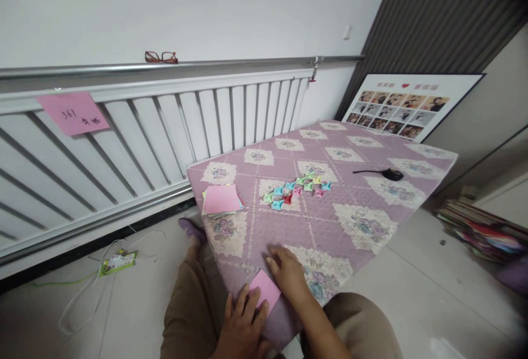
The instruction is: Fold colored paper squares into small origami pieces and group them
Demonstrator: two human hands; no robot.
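Observation:
A pink sheet of paper (pixel 266 291), folded by the look of its small size, lies on the near corner of the purple floral tablecloth (pixel 284 232). My left hand (pixel 244 320) rests over its lower left part, fingers spread and laid on it. At the paper's right edge is my right hand (pixel 289 271), fingers loosely bent, the tips near the cloth above the paper. Ahead to the left sits a stack of square coloured paper (pixel 221 199), pink on top. Several small folded paper pieces (pixel 287 199) in blue, green, red, pink and yellow lie grouped mid-table.
A black object with a thin strap (pixel 391 174) lies toward the table's right side. Along the left runs a white radiator (pixel 206 122), with glasses (pixel 160 57) on the pipe above. A photo board (pixel 412 106) leans at the far end. A power strip (pixel 119 262) is on the floor.

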